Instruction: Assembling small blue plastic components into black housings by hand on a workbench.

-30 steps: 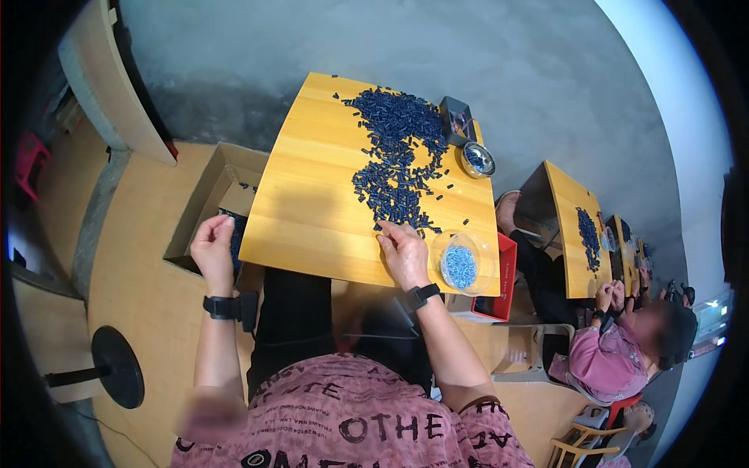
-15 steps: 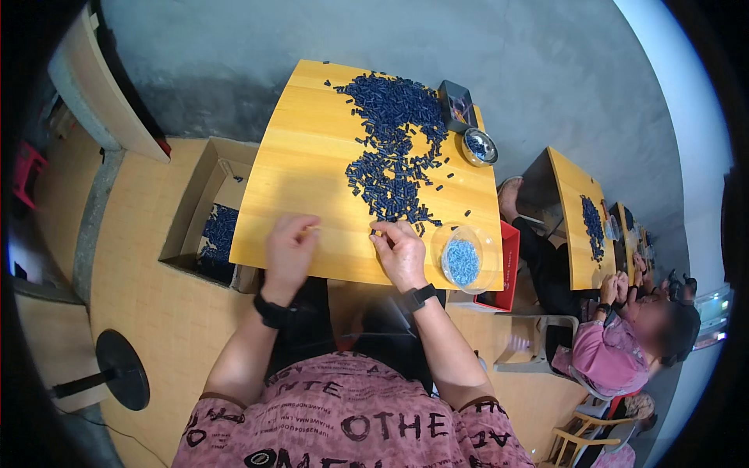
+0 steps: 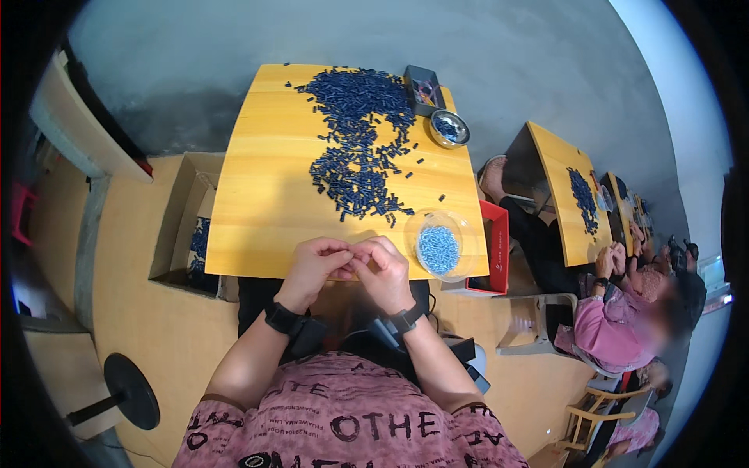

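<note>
Left grip [image 3: 312,267] and right grip [image 3: 385,269] meet above the near edge of table [image 3: 261,183]; clenched or grasping, I cannot tell. Open room is table's left.

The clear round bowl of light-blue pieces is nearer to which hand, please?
Right. The right hand is just left of the bowl, slightly lower in the picture; the left hand is farther left.
</note>
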`<state>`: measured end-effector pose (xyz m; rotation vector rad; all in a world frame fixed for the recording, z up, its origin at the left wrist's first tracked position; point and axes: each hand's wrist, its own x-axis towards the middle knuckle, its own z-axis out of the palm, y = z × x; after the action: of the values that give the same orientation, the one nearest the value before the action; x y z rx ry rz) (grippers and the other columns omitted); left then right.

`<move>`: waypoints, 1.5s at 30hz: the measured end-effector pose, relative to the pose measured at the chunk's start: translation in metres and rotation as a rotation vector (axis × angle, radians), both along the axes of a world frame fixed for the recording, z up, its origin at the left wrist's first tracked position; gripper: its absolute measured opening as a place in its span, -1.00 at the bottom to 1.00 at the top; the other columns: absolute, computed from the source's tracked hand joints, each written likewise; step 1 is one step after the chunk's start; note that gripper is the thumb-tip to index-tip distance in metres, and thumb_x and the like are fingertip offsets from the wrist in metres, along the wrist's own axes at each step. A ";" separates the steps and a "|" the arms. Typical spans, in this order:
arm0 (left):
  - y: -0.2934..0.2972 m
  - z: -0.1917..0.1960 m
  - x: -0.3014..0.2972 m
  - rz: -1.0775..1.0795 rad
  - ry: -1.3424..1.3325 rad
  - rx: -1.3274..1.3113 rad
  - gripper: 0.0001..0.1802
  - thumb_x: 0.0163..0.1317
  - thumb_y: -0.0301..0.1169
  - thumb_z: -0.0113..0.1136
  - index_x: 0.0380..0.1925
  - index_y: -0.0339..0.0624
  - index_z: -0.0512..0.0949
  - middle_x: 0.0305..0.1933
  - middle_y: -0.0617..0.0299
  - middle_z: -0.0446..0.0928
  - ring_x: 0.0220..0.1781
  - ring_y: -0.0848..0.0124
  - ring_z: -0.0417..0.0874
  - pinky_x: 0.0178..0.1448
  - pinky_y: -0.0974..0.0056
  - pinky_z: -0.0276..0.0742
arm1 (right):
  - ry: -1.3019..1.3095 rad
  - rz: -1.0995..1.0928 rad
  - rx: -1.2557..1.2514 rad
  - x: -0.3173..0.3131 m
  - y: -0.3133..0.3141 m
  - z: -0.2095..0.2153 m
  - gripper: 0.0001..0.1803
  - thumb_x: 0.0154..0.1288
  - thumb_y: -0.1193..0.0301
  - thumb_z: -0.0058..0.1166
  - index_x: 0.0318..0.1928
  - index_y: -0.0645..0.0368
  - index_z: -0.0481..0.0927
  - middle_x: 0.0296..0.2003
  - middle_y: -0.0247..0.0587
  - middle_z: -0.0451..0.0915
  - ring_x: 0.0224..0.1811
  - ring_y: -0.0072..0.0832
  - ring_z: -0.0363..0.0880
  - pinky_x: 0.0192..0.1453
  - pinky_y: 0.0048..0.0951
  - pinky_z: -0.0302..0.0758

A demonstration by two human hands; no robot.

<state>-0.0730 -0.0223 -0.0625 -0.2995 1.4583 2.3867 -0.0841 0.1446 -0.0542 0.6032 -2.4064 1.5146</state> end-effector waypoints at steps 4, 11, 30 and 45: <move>0.004 -0.003 0.007 0.003 0.000 -0.013 -0.85 0.31 -0.52 0.24 -0.14 -0.32 0.63 -0.23 0.12 0.69 -0.27 0.44 0.71 -0.20 0.36 0.70 | 0.208 -0.039 0.167 0.006 0.029 0.036 -0.74 0.11 0.66 0.26 -0.15 0.20 0.67 -0.28 -0.12 0.61 -0.25 -0.21 0.66 -0.18 -0.33 0.60; 0.019 0.009 0.016 0.022 0.109 0.052 -0.84 0.29 -0.58 0.25 -0.14 -0.33 0.61 -0.23 0.09 0.69 -0.27 0.41 0.71 -0.15 0.34 0.69 | 0.149 -0.357 0.640 -0.033 0.105 0.042 -0.85 0.06 0.55 0.29 -0.30 0.23 0.67 -0.34 -0.02 0.62 -0.22 -0.05 0.62 -0.13 -0.13 0.55; 0.022 0.018 0.025 0.057 0.177 0.139 -0.85 0.30 -0.60 0.25 -0.14 -0.28 0.61 -0.24 0.19 0.65 -0.26 0.48 0.67 -0.15 0.39 0.63 | -0.005 -0.369 0.542 -0.040 0.109 0.027 -0.87 0.07 0.51 0.33 -0.31 0.20 0.73 -0.36 -0.02 0.67 -0.26 -0.06 0.66 -0.15 -0.18 0.56; 0.019 0.016 0.027 0.089 0.171 0.144 -0.87 0.31 -0.58 0.24 -0.15 -0.26 0.62 -0.24 0.20 0.65 -0.27 0.50 0.65 -0.18 0.40 0.62 | -0.137 -0.346 0.331 -0.031 0.109 0.036 -0.87 0.07 0.59 0.35 -0.33 0.27 0.70 -0.44 -0.09 0.65 -0.44 -0.38 0.64 -0.30 -0.40 0.56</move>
<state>-0.0462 -0.0029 -0.0463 -0.1301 1.3588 2.6300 -0.1149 0.2540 -0.0186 0.1256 -2.7139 1.0586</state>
